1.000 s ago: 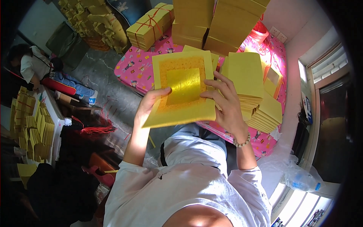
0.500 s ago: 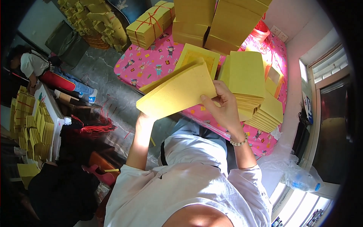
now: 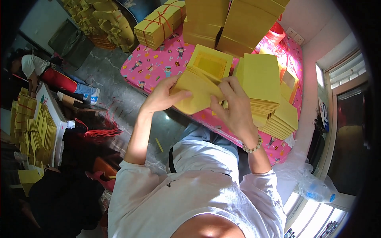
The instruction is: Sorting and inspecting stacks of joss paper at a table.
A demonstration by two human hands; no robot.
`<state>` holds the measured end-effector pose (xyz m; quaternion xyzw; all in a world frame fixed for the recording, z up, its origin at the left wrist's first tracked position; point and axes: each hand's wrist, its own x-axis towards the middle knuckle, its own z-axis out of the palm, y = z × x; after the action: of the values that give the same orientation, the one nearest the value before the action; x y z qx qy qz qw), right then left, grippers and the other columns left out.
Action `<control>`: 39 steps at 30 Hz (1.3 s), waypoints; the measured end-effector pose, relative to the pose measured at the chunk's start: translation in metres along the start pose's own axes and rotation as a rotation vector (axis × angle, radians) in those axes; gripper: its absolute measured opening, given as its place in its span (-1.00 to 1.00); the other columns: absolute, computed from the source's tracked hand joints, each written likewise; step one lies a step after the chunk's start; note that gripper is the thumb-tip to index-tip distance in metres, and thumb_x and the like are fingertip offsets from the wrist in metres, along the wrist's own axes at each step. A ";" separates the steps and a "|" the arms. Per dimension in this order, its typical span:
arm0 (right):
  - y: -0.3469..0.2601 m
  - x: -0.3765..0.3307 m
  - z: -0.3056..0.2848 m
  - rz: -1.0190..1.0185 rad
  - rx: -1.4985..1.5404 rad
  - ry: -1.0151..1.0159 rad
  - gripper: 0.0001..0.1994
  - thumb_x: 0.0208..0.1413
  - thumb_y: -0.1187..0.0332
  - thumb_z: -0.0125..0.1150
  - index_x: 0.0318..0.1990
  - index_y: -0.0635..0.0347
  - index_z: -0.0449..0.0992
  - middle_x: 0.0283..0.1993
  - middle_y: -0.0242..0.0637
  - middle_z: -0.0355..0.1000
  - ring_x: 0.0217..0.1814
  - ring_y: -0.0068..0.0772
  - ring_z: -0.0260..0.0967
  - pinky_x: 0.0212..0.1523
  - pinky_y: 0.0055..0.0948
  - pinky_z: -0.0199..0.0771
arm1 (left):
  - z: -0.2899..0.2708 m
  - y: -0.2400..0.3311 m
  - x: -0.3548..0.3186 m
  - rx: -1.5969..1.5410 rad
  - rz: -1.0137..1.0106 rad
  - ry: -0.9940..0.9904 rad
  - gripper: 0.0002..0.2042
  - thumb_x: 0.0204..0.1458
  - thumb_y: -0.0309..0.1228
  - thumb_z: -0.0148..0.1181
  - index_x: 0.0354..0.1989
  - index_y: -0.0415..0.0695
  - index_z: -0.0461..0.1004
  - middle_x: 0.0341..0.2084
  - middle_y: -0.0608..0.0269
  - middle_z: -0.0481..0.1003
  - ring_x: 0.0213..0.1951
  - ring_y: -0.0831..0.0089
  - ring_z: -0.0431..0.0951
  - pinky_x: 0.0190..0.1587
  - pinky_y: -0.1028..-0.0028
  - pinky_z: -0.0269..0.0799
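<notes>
A folded piece of yellow paper (image 3: 196, 93), bent into a curve, is held above the near edge of the pink-covered table. My left hand (image 3: 164, 94) pinches its left side with the thumb on top. On the opposite side, my right hand (image 3: 235, 104) grips it between thumb and fingers; a bead bracelet is on that wrist. Just beyond the paper lies a shallow yellow frame-like tray (image 3: 230, 68) with a printed inside. To the right of my right hand stands a stack of folded yellow paper (image 3: 260, 77), with another stack (image 3: 281, 121) leaning beside it.
Tall yellow paper blocks (image 3: 204, 20) and a bundle tied with red string (image 3: 158, 25) stand at the table's back. A person (image 3: 35, 65) bends over a white table (image 3: 59, 119) with yellow stacks at the left. Red strings (image 3: 103, 131) lie below it. A window (image 3: 347, 87) is at right.
The paper has been lowered and turned, and it now curves between my hands. My left hand has come from underneath to its left side. More of the yellow tray shows.
</notes>
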<state>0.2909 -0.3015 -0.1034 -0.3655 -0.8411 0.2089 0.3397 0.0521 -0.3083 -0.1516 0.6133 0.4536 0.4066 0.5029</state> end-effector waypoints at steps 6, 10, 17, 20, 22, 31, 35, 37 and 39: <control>0.015 0.022 0.031 -0.035 0.172 0.426 -0.48 0.03 0.49 0.22 0.16 0.35 0.20 0.06 -0.04 0.28 0.08 -0.08 0.31 0.04 -0.29 0.38 | 0.016 -0.031 0.039 -0.343 0.276 0.165 -0.62 0.07 -0.59 0.17 0.09 -0.25 0.34 -0.05 0.24 0.48 -0.01 0.54 0.45 0.05 0.48 0.37; 0.046 0.026 0.066 0.079 0.456 0.381 -0.42 0.10 0.46 0.18 0.24 0.36 0.06 0.15 0.01 0.24 0.18 -0.20 0.26 0.12 -0.32 0.31 | 0.024 -0.055 0.056 -0.397 0.276 0.227 -0.66 0.09 -0.58 0.16 0.06 -0.23 0.35 -0.04 0.26 0.48 0.01 0.53 0.45 0.07 0.49 0.35; 0.073 0.026 0.088 0.171 0.461 0.322 -0.51 0.16 0.46 0.11 0.18 0.35 0.06 0.04 -0.01 0.33 0.08 -0.24 0.33 0.09 -0.36 0.31 | 0.032 -0.078 0.069 -0.441 0.287 0.234 -0.62 0.12 -0.56 0.14 0.12 -0.23 0.30 -0.01 0.26 0.45 0.04 0.53 0.41 0.12 0.46 0.31; 0.079 0.025 0.093 0.161 0.504 0.349 -0.53 0.17 0.47 0.10 0.17 0.35 0.07 0.03 -0.02 0.34 0.08 -0.25 0.33 0.08 -0.38 0.32 | 0.034 -0.071 0.071 -0.383 0.280 0.221 -0.61 0.13 -0.56 0.12 0.14 -0.23 0.27 0.00 0.25 0.44 0.04 0.53 0.41 0.12 0.46 0.31; 0.080 0.027 0.095 0.160 0.533 0.357 -0.54 0.17 0.47 0.10 0.16 0.34 0.07 0.03 -0.03 0.34 0.07 -0.26 0.33 0.07 -0.39 0.32 | 0.034 -0.070 0.073 -0.383 0.278 0.234 -0.60 0.12 -0.56 0.12 0.15 -0.23 0.27 -0.01 0.26 0.44 0.04 0.53 0.41 0.12 0.47 0.31; 0.066 0.039 0.077 0.271 0.712 0.293 -0.64 0.16 0.48 0.14 0.06 0.34 0.20 -0.02 -0.15 0.37 0.01 -0.41 0.35 0.01 -0.47 0.37 | 0.015 -0.027 0.067 -0.347 0.116 0.213 -0.57 0.08 -0.51 0.18 0.14 -0.25 0.29 -0.04 0.22 0.47 -0.01 0.53 0.46 0.03 0.49 0.38; 0.055 0.041 0.075 0.391 0.890 0.246 -0.68 0.20 0.45 0.11 0.05 0.32 0.23 -0.03 -0.20 0.39 -0.03 -0.48 0.37 -0.06 -0.51 0.43 | 0.012 -0.031 0.062 -0.433 -0.029 0.190 -0.59 0.06 -0.47 0.21 0.10 -0.24 0.34 -0.11 0.20 0.53 -0.11 0.49 0.54 -0.05 0.48 0.45; 0.055 0.038 0.075 0.432 0.909 0.251 -0.69 0.22 0.43 0.10 0.05 0.33 0.23 -0.03 -0.20 0.39 -0.04 -0.49 0.38 -0.07 -0.51 0.44 | 0.015 -0.026 0.061 -0.473 -0.069 0.171 -0.60 0.06 -0.46 0.21 0.10 -0.23 0.35 -0.11 0.19 0.53 -0.11 0.48 0.54 -0.06 0.48 0.46; 0.061 0.037 0.078 0.467 0.975 0.270 -0.69 0.23 0.39 0.10 0.04 0.34 0.26 -0.03 -0.18 0.40 -0.04 -0.48 0.38 -0.07 -0.50 0.45 | 0.018 -0.022 0.060 -0.513 -0.106 0.153 -0.60 0.07 -0.45 0.21 0.09 -0.23 0.36 -0.10 0.18 0.52 -0.11 0.47 0.55 -0.06 0.47 0.46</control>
<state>0.2442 -0.2421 -0.1774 -0.3660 -0.4927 0.5950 0.5189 0.0811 -0.2533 -0.1741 0.4086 0.4042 0.5264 0.6265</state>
